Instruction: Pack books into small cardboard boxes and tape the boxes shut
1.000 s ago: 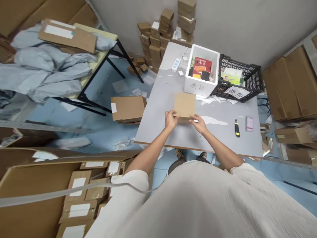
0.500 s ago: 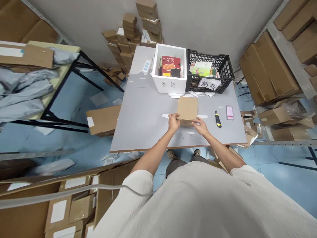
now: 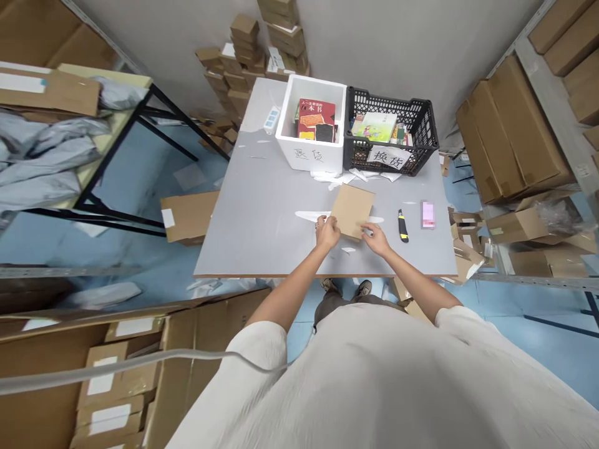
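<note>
A small brown cardboard box [image 3: 353, 211] lies slightly turned on the grey table, flat face up. At its near left edge, my left hand [image 3: 327, 232] grips it with bent fingers. The fingertips of my right hand [image 3: 375, 239] are at its near right edge, thumb and fingers closed towards the cardboard. Thin white paper scraps [image 3: 311, 216] lie beside and behind the box. Right of my right hand rests a black and yellow utility knife [image 3: 403, 226], with a pink phone-like rectangle [image 3: 427, 214] past it.
Behind the box stand a white foam bin [image 3: 314, 156] and a black plastic crate [image 3: 416, 159], both holding books. A power strip [image 3: 271, 120] lies at the table's back left. Stacked cartons [image 3: 281, 37] are behind the table [image 3: 248, 231]; a large open carton [image 3: 206, 337] is at lower left.
The box has been turned on the table and lies flatter, its front side less visible. Both hands have stayed at its near edges. The camera view has shifted slightly.
</note>
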Available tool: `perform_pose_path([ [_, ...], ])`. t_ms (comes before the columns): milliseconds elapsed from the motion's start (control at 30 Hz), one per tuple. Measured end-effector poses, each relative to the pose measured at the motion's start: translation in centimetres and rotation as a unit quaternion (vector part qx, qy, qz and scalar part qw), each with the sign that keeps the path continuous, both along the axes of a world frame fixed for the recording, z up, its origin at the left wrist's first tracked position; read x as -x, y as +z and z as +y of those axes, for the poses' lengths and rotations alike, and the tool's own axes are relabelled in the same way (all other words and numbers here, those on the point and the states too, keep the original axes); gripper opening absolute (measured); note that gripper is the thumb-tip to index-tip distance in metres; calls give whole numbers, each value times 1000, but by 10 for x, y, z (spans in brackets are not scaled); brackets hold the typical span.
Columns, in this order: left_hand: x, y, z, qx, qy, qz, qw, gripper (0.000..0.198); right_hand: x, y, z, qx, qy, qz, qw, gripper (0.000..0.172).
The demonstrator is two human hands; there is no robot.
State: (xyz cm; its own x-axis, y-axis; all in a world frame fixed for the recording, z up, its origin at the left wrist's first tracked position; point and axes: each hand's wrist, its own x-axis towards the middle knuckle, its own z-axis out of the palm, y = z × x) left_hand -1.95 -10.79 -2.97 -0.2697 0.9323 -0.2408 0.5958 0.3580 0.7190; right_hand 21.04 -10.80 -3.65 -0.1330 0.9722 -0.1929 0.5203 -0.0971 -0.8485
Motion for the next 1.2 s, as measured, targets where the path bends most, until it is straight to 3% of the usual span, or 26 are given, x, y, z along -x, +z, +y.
perform_pose_path([
  [167,2,5,-1,17,-52,6,998,40,11,9,49,-31,23,-92,995,52],
  [400,15,7,6,56,-197,19,979,21,35,25,115,-10,65,-262,963,73],
  [567,23,4,9,71,-246,11,967,18,45,27,140,16,70,-298,952,77],
  [733,29,3,10,72,-214,14,974,18,37,22,132,6,56,-338,940,69],
  [967,32,2,32,51,-215,93,971,31,14,30,100,93,-20,-417,904,75],
  [1200,20,-10,54,23,-176,33,984,43,-20,34,63,170,-43,-341,923,63],
])
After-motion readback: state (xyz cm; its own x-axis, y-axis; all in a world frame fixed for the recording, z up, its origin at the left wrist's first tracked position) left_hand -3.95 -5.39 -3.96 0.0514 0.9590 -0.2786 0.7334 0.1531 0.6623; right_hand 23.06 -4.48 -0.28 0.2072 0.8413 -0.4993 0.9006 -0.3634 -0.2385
